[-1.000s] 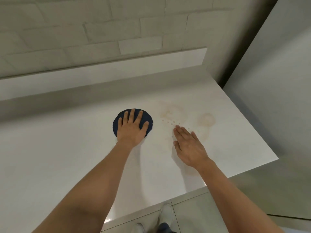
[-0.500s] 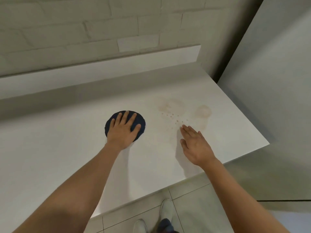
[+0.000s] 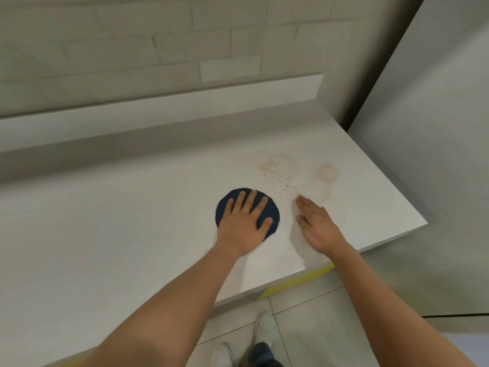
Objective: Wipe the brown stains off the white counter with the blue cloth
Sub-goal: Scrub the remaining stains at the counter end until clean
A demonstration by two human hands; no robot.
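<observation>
A round dark blue cloth (image 3: 223,211) lies on the white counter (image 3: 119,234). My left hand (image 3: 243,223) presses flat on top of it, fingers spread, and covers most of it. Pale brown stains sit just beyond and to the right: a ring-shaped stain (image 3: 277,165), a smaller round stain (image 3: 325,173) and a scatter of small brown dots (image 3: 287,182) between them. My right hand (image 3: 316,226) rests flat on the counter right of the cloth, holding nothing, fingertips just short of the dots.
A raised white ledge (image 3: 158,112) runs along the back under a brick wall. A tall grey panel (image 3: 436,154) stands off the counter's right end. The counter's front edge (image 3: 304,274) is near my wrists; my shoes (image 3: 264,329) show on the tiled floor below.
My left hand has slid the blue cloth to the right, closer to the stains and to my right hand. My right hand stays flat on the counter.
</observation>
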